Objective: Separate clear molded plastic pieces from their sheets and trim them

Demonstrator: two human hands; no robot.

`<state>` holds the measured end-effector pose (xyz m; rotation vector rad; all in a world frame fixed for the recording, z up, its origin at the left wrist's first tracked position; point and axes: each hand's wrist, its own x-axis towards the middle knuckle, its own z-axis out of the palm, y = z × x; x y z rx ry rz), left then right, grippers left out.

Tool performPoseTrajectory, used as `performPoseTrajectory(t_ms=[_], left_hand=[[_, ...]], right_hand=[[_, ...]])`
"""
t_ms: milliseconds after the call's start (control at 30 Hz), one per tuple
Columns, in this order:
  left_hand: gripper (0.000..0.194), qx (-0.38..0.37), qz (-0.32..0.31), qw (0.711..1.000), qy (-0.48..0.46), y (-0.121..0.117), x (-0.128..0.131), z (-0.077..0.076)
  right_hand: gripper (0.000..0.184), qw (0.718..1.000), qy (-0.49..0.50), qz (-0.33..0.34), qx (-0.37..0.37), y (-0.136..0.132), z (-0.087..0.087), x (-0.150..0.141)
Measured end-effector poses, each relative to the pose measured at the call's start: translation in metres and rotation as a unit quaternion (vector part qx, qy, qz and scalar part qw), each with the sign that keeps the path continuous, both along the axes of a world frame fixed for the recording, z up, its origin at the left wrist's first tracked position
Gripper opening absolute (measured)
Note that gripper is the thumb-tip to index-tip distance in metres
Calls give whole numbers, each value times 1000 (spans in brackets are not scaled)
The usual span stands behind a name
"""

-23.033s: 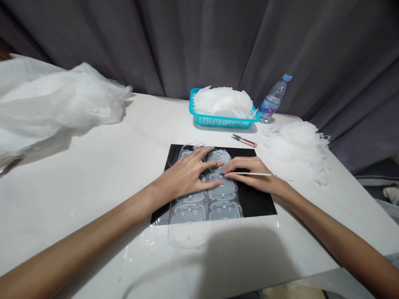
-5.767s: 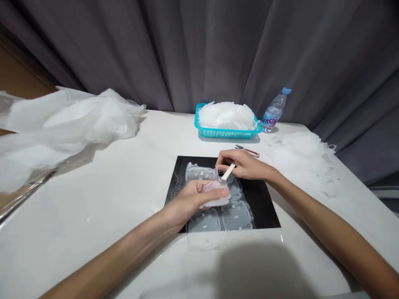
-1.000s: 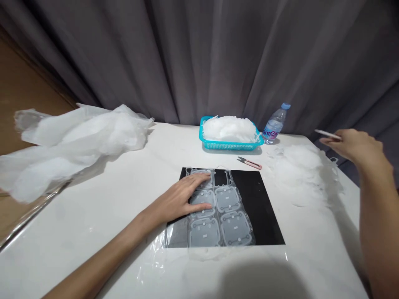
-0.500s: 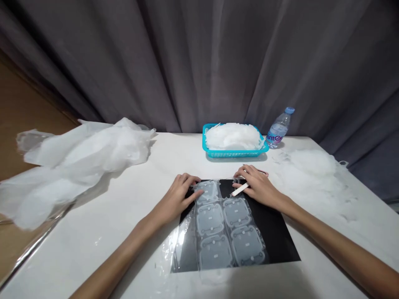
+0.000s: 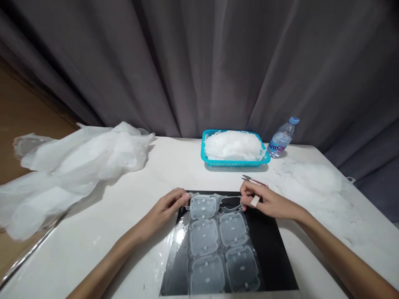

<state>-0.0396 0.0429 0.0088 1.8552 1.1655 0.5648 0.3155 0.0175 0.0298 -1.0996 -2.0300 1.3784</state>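
Observation:
A clear plastic sheet (image 5: 204, 236) with rows of frosted rounded-square panels lies over a black board (image 5: 271, 253). Its upper right cell is an open hole framed by thin, ragged strips. My left hand (image 5: 171, 203) pinches the sheet's upper left corner between thumb and fingers. With closed fingertips, my right hand (image 5: 264, 201) grips the strip at the hole's right side. A white stick-like tool (image 5: 255, 201) is tucked in that same hand, mostly hidden by the fingers. Just behind it are small snips (image 5: 249, 179) with dark blades and a pinkish handle.
A turquoise basket (image 5: 235, 163) filled with white fluffy material stands at the back, beside a water bottle (image 5: 282, 137). Crumpled translucent white sheeting (image 5: 102, 153) covers the table's left side. More white fluff (image 5: 318, 187) lies at right. A grey curtain (image 5: 199, 66) hangs behind.
The view has tilted slightly upward. My left hand has moved out to the sheet's corner and closed on it. My right hand has closed on the hole's edge strip, and the white tool has turned.

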Motion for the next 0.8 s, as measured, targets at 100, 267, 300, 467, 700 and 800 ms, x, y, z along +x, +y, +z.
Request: performPoseTrajectory(t_ms=[100,267,300,467,700,800], left_hand=[[43,-28,-6,1000,-11,-4,4,0],[39,26,-9,999,-25,-3,7,-11],[35,41,-9,999,-24,-4,7,-13],[42,125,-35,992,-1,-12,6,-18],[72,222,-36,974,21,-11,13,-16],[59,242,-7,970,-14,4,20,-19]], right_hand=[[14,999,18,24,-28,0,-1,1],[18,999,-7,37,32,1,0,1],[19,998,-12,47,44,2,1,1],[16,994,-21,65,87,7,1,2],[3,999,-16,47,5,10,-9,1],[13,999,-29,24,-10,13,-16,0]])
